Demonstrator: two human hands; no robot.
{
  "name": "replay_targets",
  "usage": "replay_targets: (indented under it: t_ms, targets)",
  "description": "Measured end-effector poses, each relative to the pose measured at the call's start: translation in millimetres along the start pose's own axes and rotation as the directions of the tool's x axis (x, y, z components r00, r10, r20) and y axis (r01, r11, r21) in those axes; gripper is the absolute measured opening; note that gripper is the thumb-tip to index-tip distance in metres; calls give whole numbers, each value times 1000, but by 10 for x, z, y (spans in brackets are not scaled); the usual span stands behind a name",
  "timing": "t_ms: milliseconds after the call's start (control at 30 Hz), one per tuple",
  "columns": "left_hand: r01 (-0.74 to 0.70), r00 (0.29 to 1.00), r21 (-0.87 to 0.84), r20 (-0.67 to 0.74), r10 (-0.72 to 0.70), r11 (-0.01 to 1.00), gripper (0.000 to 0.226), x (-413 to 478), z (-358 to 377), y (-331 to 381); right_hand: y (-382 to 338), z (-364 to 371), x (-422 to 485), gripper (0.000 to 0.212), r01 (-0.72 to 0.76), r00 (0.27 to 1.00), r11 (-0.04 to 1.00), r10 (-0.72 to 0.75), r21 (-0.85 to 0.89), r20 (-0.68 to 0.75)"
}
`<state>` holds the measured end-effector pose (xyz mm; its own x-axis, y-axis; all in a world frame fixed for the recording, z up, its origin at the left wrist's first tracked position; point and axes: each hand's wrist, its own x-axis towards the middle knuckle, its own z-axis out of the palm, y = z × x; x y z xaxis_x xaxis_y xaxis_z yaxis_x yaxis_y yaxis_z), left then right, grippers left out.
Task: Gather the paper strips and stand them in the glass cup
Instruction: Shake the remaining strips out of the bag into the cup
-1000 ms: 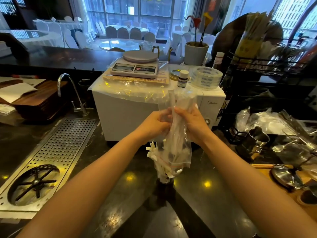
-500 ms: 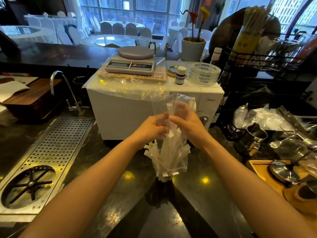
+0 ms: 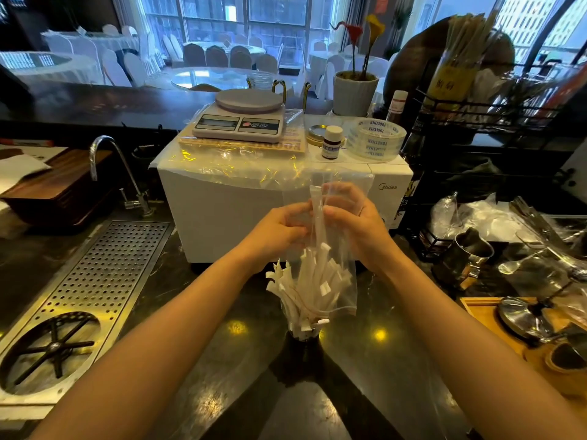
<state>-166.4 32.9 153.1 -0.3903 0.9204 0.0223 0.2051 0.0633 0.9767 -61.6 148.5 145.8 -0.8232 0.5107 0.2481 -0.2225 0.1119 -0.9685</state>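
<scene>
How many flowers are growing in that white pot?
2. A red flower stands on the left and a yellow flower on the right, both rising from the white pot behind the scale.

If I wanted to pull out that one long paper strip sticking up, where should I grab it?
Probably pinch the tall paper strip near its free top end, from above, then lift straight up. It stands upright between both hands, and its lower part is bundled among other strips inside the plastic bag.

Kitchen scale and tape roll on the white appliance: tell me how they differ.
The kitchen scale is opaque grey with a round platform, display and buttons; the tape roll is a clear ring printed with blue lettering. The scale sits toward the left on a plastic-covered booklet, the roll at the right on the bare top. Both rest on the white appliance.
</scene>
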Motion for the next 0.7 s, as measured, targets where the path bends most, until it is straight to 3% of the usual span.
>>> replay_targets:
  t_ms: [133, 300, 467, 533, 633, 700]
  targets:
    - [-53, 999, -14, -8, 53, 999, 47, 2, -27, 70, -95, -22, 6, 36, 54, 999, 998, -54, 37, 6]
    - [-50, 998, -61, -27, 48, 997, 38, -12, -56, 128, -148, -41, -19, 46, 66, 998, 993, -64, 99, -20]
    - [-21, 999, -81, -31, 18, 997, 29, 1, -86, 145, -182, -37, -17, 80, 28, 999, 998, -26, 62, -40]
    - [-17, 1000, -93, -26, 15, 996, 27, 8, -104, 156, -205, -35, -29, 74, 17, 999, 999, -15, 42, -47]
    - [-28, 999, -109, -40, 24, 994, 26, 7, -129, 196, -226, -37, -48, 46, 15, 998, 998, -11, 64, -65]
    - [-39, 998, -135, -51, 32, 990, 27, 6, -149, 237, -252, -37, -58, 42, 12, 998, 998, -7, 69, -68]
